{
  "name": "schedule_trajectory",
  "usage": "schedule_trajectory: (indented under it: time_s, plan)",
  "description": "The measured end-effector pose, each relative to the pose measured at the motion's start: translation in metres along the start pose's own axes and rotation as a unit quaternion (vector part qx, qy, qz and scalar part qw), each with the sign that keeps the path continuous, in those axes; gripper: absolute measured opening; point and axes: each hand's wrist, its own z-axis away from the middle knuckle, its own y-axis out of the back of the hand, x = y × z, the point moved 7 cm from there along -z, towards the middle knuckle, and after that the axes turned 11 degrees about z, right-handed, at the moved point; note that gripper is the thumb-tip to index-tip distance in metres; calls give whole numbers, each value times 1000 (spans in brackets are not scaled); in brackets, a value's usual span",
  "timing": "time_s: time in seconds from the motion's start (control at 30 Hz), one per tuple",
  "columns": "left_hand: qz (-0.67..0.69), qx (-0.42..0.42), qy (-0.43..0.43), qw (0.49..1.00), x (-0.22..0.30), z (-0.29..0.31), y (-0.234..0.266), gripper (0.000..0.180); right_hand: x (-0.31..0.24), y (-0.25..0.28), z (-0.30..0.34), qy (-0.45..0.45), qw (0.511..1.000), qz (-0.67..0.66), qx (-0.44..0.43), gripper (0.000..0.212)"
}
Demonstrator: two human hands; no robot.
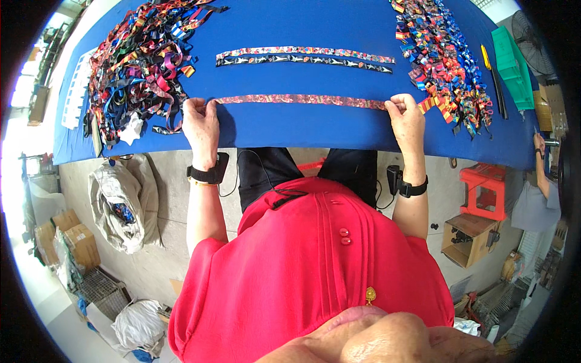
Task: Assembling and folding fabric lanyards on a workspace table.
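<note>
I'm looking down over a red shirt (315, 266) at a blue worktop (302, 130), and both hands are on one patterned ribbon strip (299, 99) stretched flat across it. My left hand (201, 124) sits at about 10 o'clock from the frame's middle, its fingers (209, 107) closed on the strip's left end, pinching it against the cloth. My right hand (407, 118) is out at 2 o'clock, fingers curled shut on the right end of the same strip, so the ribbon lies taut and straight between the two hands, close to the worktop's near edge.

Further up, toward 12 o'clock, two more ribbon strips (302, 56) lie side by side, parallel to the held one and well apart from it: a lighter one above and a darker one just beneath, nearly touching.

At 11 o'clock there's a tangled heap of colourful ribbons (139, 60), spilling close to my left hand. At 1 o'clock a second heap of ribbons (445, 60) runs down to just beside my right hand. Beyond it, at the far right edge of the worktop, a green folded sheet (511, 63).

Both wrists carry black bands. On the floor at 8 o'clock, a grey sack (118, 206); at 4 o'clock, an orange stool (484, 190) and an open cardboard box (467, 239).
</note>
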Motion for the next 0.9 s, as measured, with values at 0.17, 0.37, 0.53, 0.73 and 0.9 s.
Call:
schedule_trajectory:
  time_s: [0.17, 0.37, 0.53, 0.73, 0.9]
  plan:
    - [-28, -5, -6, 1000, -2, -2, 0, 19, 6, -2, -1, -9, 1000, 17, 8, 20]
    - [-58, -13, -25, 998, -4, -2, -6, 17, 7, -1, 4, 10, 999, -7, 44, 21]
    - [-89, -8, -46, 995, -10, -2, -8, 20, 7, 1, 4, 46, 996, 18, 80, 23]
    - [-94, -10, -56, 994, -17, -4, -9, 22, 6, 3, 6, 63, 994, 27, 87, 23]
    - [-124, -17, -96, 988, -12, -3, -10, 22, 5, 4, 7, 55, 994, 33, 87, 24]
